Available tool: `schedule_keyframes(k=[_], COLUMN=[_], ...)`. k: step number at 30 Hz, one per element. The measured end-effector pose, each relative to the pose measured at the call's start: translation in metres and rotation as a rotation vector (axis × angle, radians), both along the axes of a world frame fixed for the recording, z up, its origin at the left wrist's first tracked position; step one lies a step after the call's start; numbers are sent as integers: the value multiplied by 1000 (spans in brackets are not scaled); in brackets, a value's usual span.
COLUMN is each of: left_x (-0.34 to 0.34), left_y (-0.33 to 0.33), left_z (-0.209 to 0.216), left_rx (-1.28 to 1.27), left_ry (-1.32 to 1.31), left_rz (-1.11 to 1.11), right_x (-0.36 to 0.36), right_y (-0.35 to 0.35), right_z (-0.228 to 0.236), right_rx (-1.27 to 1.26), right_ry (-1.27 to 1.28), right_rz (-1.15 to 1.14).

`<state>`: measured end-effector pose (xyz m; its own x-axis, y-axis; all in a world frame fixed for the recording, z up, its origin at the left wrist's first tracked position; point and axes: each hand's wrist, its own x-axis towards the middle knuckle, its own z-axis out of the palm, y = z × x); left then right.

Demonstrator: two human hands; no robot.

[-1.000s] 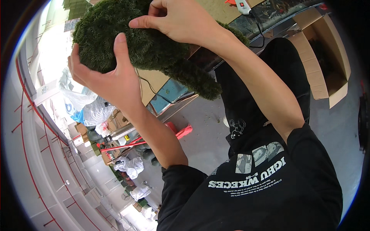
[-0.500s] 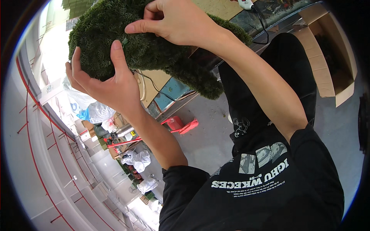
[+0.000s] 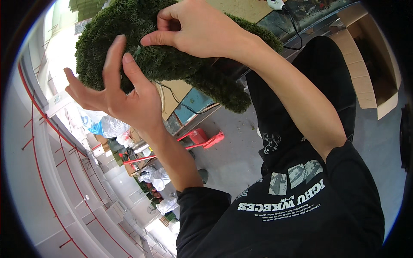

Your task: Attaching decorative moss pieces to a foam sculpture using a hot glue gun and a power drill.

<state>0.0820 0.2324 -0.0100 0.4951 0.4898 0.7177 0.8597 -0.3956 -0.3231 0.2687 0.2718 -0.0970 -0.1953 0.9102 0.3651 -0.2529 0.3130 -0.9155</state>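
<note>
A large piece of dark green artificial foliage, dense and bushy, lies at the top of the view, with a rounded lobe reaching down to the right. Over its left part my left hand is open, its fingers spread and the index finger slightly blurred. My right hand is at the foliage from the right with thumb and fingers brought together in a pinch. What the pinch holds, if anything, cannot be made out. Just beside that thumb tip sits a small lighter green bit among the sprigs.
Under the foliage is a worktable with a dark cable. An open cardboard box stands at the right. A white device with a cord lies at the top. On the floor is a red dustpan; plastic bags are at the left.
My left hand has opened away from the foliage, its index finger rising toward the right hand and its other fingers spreading left. My right hand has stayed nearly in place, still pinched.
</note>
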Motion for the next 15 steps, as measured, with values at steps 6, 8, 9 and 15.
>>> schedule_keyframes(k=[6, 8, 9, 15], left_x=[1, 2, 3, 4], left_y=[5, 2, 3, 3], left_z=[8, 12, 11, 14], left_rx=[-51, -83, -84, -108], left_ry=[217, 176, 176, 62], left_rz=[-53, -7, -6, 38], right_x=[-2, -3, -4, -2], right_y=[0, -1, -1, -3], right_z=[-1, 0, -1, 1], right_rx=[18, 53, 52, 76], right_ry=[8, -16, -15, -45], right_rz=[-1, -31, -30, -62])
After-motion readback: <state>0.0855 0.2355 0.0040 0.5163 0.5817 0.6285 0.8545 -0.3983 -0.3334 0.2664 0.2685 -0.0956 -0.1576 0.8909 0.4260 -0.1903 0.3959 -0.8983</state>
